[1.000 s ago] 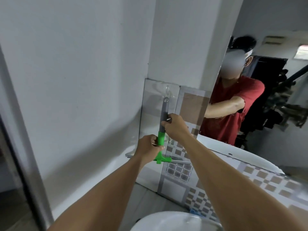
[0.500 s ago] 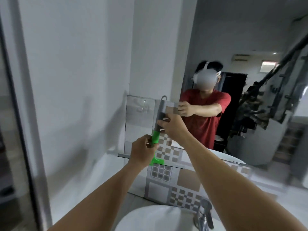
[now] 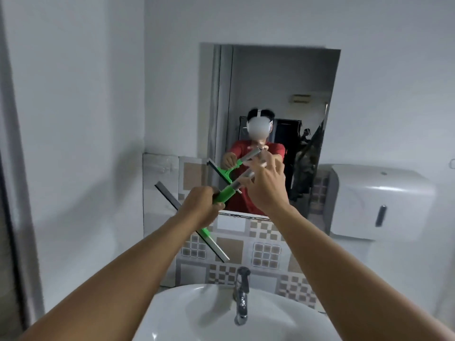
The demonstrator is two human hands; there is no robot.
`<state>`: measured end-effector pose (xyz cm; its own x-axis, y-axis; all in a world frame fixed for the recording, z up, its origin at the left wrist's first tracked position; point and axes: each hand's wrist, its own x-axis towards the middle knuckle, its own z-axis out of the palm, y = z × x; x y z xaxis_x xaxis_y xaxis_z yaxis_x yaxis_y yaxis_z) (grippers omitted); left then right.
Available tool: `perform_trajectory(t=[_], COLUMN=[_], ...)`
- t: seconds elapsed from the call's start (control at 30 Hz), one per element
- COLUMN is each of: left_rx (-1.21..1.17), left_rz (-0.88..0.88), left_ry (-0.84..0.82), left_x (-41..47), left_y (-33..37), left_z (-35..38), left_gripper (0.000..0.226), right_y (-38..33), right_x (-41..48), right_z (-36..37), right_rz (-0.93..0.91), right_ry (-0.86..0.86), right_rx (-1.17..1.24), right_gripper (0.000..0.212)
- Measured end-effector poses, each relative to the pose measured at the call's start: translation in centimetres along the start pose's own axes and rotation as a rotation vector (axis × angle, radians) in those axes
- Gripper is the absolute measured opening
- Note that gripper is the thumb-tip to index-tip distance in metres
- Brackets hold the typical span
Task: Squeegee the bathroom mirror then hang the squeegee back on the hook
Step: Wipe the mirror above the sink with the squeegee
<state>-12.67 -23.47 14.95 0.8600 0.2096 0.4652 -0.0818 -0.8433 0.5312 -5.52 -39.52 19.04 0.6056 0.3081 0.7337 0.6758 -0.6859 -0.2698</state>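
The squeegee [image 3: 224, 193] has a green grip, a grey upper handle and a long grey blade, and it is tilted diagonally in front of the mirror's lower left corner. My left hand [image 3: 200, 203] is closed around the green grip. My right hand [image 3: 267, 190] holds the grey handle end loosely, its fingers spread upward. The mirror [image 3: 283, 82] hangs on the white wall and reflects me and the squeegee. A faint clear hook [image 3: 161, 169] sits on the grey tile to the left, apart from the squeegee.
A white sink [image 3: 197, 316] with a chrome faucet [image 3: 241, 296] lies directly below my arms. Patterned tiles [image 3: 267, 252] run under the mirror. A white dispenser [image 3: 379, 203] is mounted on the right wall. A grey door frame [image 3: 14, 168] stands at the far left.
The squeegee came off the hook, moved right and tilted diagonally. My view swung from the left wall to face the mirror. My right hand's fingers have loosened on the handle.
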Motion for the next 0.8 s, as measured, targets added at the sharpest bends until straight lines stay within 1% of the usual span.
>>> perform_trajectory(t=[0.03, 0.07, 0.17, 0.23, 0.3, 0.37, 0.43, 0.53, 0.57, 0.6, 0.63, 0.67, 0.7, 0.73, 0.77, 0.8], left_rx=[0.032, 0.071, 0.207, 0.278, 0.345, 0.402, 0.458, 0.488, 0.494, 0.502, 0.514, 0.494, 0.436, 0.363, 0.301, 0.259], left_rz=[0.018, 0.047, 0.167, 0.239, 0.307, 0.371, 0.430, 0.512, 0.546, 0.597, 0.650, 0.692, 0.734, 0.773, 0.802, 0.810], left_ry=[-0.014, -0.021, -0.037, -0.051, -0.047, -0.025, 0.007, 0.062, 0.108, 0.202, 0.328, 0.453, 0.559, 0.629, 0.652, 0.636], left_x=[0.1, 0.3, 1.3, 2.2, 3.3, 5.0, 7.0, 9.8, 10.8, 11.9, 12.7, 13.2, 13.5, 13.4, 13.4, 13.3], left_y=[0.7, 1.3, 2.5, 3.2, 3.9, 4.2, 4.3, 4.5, 4.4, 4.3, 4.0, 3.8, 3.3, 2.7, 1.9, 0.8], left_z=[-0.5, -0.9, -2.3, -3.2, -4.1, -5.0, -5.8, -7.1, -7.3, -7.5, -7.5, -7.3, -6.9, -6.1, -5.0, -3.7], left_gripper=[0.018, 0.020, 0.021, 0.020, 0.017, 0.015, 0.016, 0.016, 0.016, 0.022, 0.029, 0.031, 0.027, 0.021, 0.018, 0.019], right_y=[0.6, 1.0, 1.5, 1.7, 2.1, 2.5, 2.7, 2.7, 2.6, 2.4, 2.3, 2.2, 2.3, 2.3, 2.5, 2.8], right_x=[-0.2, -0.5, -1.0, -1.1, -0.6, 0.3, 1.5, 3.5, 4.3, 5.2, 6.1, 7.0, 8.0, 8.8, 9.8, 10.7], right_z=[-0.7, -1.4, -3.1, -3.8, -3.9, -3.6, -3.3, -2.8, -2.6, -2.4, -2.3, -2.1, -2.0, -1.9, -1.7, -1.6], right_rz=[-0.037, -0.074, -0.170, -0.216, -0.275, -0.307, -0.311, -0.291, -0.281, -0.268, -0.259, -0.252, -0.250, -0.244, -0.237, -0.224], right_ry=[-0.011, -0.040, -0.164, -0.211, -0.194, -0.162, -0.137, -0.050, -0.018, 0.012, 0.045, 0.071, 0.088, 0.095, 0.093, 0.084], right_rx=[-0.082, -0.135, -0.235, -0.251, -0.245, -0.241, -0.210, -0.158, -0.143, -0.132, -0.121, -0.112, -0.104, -0.106, -0.115, -0.126], right_gripper=[0.033, 0.027, 0.028, 0.027, 0.026, 0.031, 0.035, 0.034, 0.033, 0.032, 0.031, 0.030, 0.030, 0.030, 0.032, 0.032])
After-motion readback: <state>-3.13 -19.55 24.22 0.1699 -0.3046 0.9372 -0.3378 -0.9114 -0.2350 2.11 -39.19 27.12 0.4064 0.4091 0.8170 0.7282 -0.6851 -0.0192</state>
